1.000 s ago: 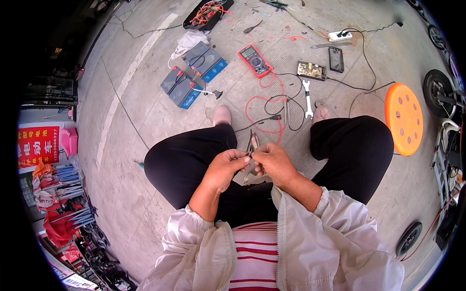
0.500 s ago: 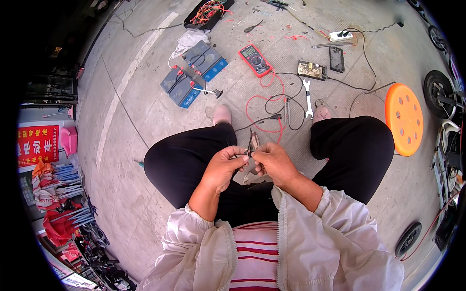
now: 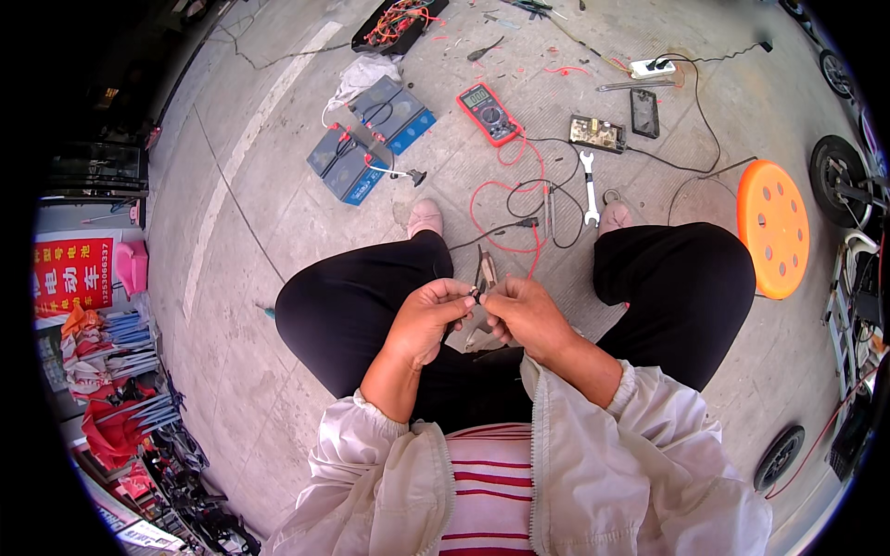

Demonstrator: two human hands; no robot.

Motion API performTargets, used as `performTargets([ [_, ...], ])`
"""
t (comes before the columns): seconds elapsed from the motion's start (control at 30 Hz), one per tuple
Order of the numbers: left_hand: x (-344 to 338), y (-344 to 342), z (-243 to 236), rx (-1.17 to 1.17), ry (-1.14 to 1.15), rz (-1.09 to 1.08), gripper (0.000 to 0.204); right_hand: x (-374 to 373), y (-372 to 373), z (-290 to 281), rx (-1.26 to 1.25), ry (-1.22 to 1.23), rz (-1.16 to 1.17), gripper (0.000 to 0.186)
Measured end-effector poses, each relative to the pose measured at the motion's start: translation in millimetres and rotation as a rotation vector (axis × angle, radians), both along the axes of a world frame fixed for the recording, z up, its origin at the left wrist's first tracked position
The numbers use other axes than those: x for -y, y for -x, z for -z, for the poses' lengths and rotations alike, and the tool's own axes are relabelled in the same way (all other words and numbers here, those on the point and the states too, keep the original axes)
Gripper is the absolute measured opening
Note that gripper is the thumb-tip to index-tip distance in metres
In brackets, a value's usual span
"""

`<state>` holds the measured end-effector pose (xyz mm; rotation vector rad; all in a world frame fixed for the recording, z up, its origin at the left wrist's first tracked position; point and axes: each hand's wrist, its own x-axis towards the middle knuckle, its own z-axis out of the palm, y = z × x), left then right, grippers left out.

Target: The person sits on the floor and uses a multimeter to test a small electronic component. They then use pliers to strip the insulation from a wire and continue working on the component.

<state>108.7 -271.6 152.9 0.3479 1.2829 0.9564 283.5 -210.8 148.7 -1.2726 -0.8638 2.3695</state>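
Note:
Both hands meet above my lap, thumbs and fingertips pinched together. My left hand (image 3: 428,320) is closed on a thin black cable (image 3: 477,293). At the same spot my right hand (image 3: 528,313) pinches the cable's end; fingers hide most of it, so its details cannot be made out. Just beyond the fingertips is a slim pinkish-brown object (image 3: 489,269), its kind unclear. Farther out on the floor lie a red multimeter (image 3: 489,115) with red and black leads, a double-ended wrench (image 3: 590,188) and a black plug (image 3: 527,222).
Two blue-grey batteries (image 3: 345,167) with wires sit ahead on the left. An opened circuit box (image 3: 596,133), its black cover (image 3: 644,113) and a white power strip (image 3: 652,69) lie ahead right. An orange stool (image 3: 772,229) stands right; a black tray (image 3: 387,37) of wires lies far ahead.
My right hand has shifted very slightly, still pinching at the cable beside the left. The left hand and the things on the floor look the same.

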Motion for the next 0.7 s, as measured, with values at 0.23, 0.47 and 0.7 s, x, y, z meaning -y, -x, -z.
performTargets([
  [0.23,-2,-11,-2,-0.221,-0.102,0.058,0.005,0,-3,-3,-0.036,0.011,0.016,0.018],
  [0.47,3,-14,-3,-0.627,-0.313,0.233,0.005,-9,-7,1,-0.136,0.291,0.064,0.021],
  [0.7,1,-12,-9,-0.592,-0.195,0.122,0.007,-16,-4,-7,-0.245,0.386,0.125,0.020],
])
